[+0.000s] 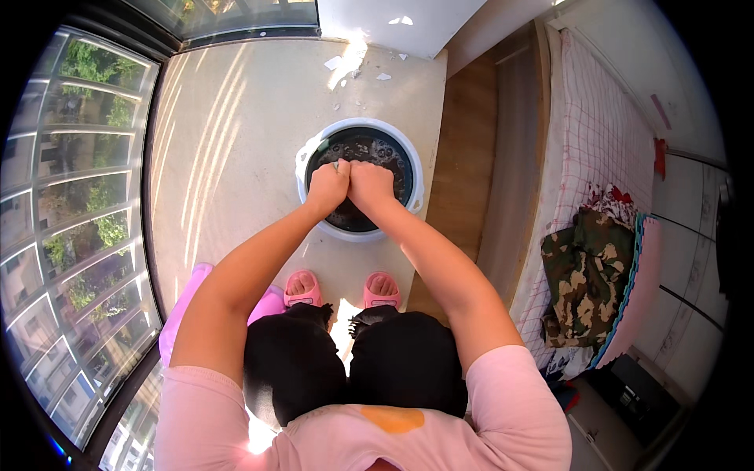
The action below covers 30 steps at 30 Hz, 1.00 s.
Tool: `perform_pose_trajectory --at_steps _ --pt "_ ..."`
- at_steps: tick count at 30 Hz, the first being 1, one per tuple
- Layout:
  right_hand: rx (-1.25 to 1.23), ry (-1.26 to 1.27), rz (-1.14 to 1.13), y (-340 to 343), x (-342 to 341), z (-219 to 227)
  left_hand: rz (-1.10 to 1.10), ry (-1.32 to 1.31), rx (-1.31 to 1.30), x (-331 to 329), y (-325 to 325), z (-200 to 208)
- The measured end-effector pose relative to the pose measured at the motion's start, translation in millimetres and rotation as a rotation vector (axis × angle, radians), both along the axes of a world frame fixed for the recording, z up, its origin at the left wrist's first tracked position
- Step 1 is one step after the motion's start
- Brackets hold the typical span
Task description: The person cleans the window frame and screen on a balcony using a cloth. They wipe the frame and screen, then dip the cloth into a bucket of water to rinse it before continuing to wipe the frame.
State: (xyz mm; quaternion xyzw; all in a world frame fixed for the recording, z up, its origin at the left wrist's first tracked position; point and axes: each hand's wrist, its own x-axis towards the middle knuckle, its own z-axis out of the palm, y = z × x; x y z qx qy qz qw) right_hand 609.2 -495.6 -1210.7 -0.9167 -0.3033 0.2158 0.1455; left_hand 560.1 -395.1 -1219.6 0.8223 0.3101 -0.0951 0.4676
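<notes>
A round, white-rimmed basin (365,236) with handles on its sides stands on the floor before my feet. Dark water (353,220) with some bubbles fills it. Over the basin my left hand (328,185) and my right hand (371,182) are pressed side by side, both closed into fists. A small green bit shows at the top of my left hand; its kind is too small to tell. Whatever the fingers may grip is hidden beneath the knuckles.
A barred window (86,196) runs along the left. Small white flakes (383,77) lie on the pale floor beyond the basin. On the right, folded camouflage cloth (589,275) rests on a checked cover (601,118). A purple thing (179,322) is by my left leg; pink slippers (303,287) are on my feet.
</notes>
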Motion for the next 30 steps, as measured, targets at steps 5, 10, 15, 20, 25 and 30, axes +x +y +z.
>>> perform_pose_trajectory --at_steps 5,10,15,20,25,30 --pt "0.134 0.250 -0.044 -36 -5 32 -0.046 -0.029 -0.144 -3 19 1" --pt "0.515 0.552 -0.216 -41 3 45 -0.107 0.063 -0.393 -2 26 38" --pt "0.630 0.984 -0.550 -38 9 127 0.123 -0.021 -0.722 -9 25 130" --pt "0.771 1.343 -0.798 -26 2 267 0.151 -0.189 -0.971 -35 34 253" --pt "0.648 1.260 -0.784 5 -10 420 0.201 -0.222 -0.967 -77 63 414" --pt "0.640 0.790 -0.083 56 -39 571 0.548 -0.227 -0.952 -118 80 586"
